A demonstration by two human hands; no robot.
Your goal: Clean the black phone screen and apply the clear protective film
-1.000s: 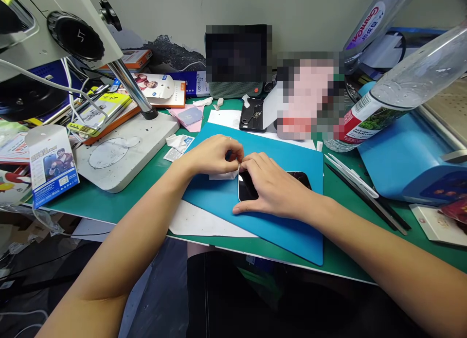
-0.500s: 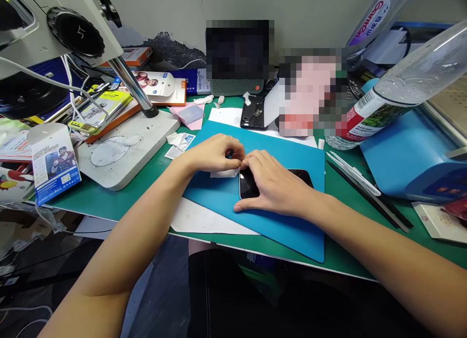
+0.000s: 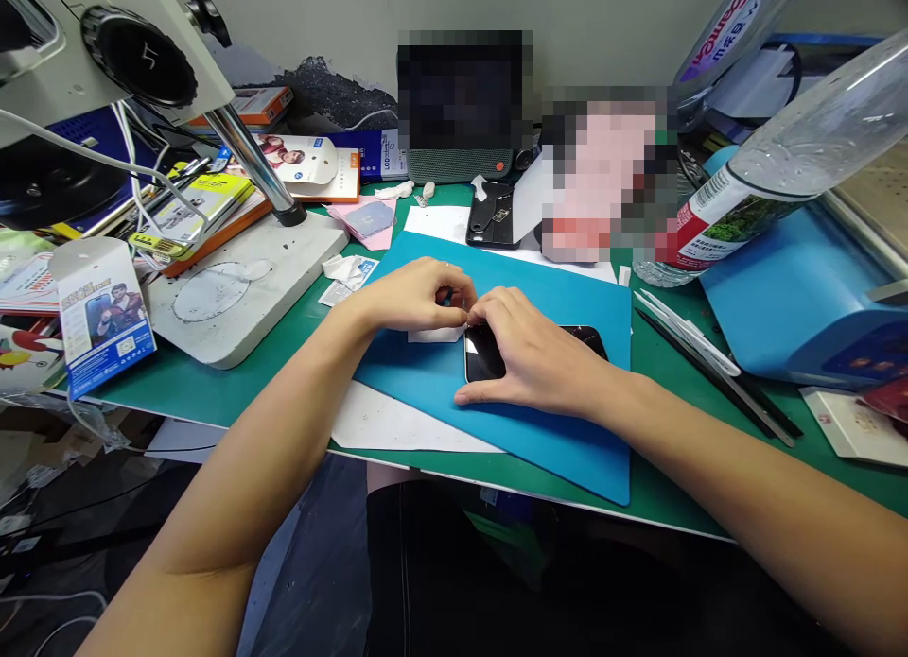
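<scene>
A smartphone (image 3: 485, 354) with a black, glossy front lies flat on a blue mat (image 3: 426, 373). My right hand (image 3: 529, 354) spans it from above, its thumb by the near long edge and its fingers at the far side, covering the middle of the screen. At the phone's far left corner, my left hand (image 3: 426, 296) has curled fingers, with thumb and index pinched close to my right fingertips. Whatever is in that pinch is too small or hidden to make out. Under the left hand a small white piece of paper (image 3: 434, 336) rests on the mat.
A microscope stand (image 3: 241, 298) is at the left, by card packages (image 3: 106, 317). Torn wipe packets (image 3: 347, 277) and a black phone case (image 3: 491, 215) lie beyond the mat. To the right are tweezers and pens (image 3: 709, 354), a tilted plastic bottle (image 3: 744, 213) and a blue machine (image 3: 794, 298).
Both hands stay nearly in place at the phone. The whole view has shifted up very slightly.
</scene>
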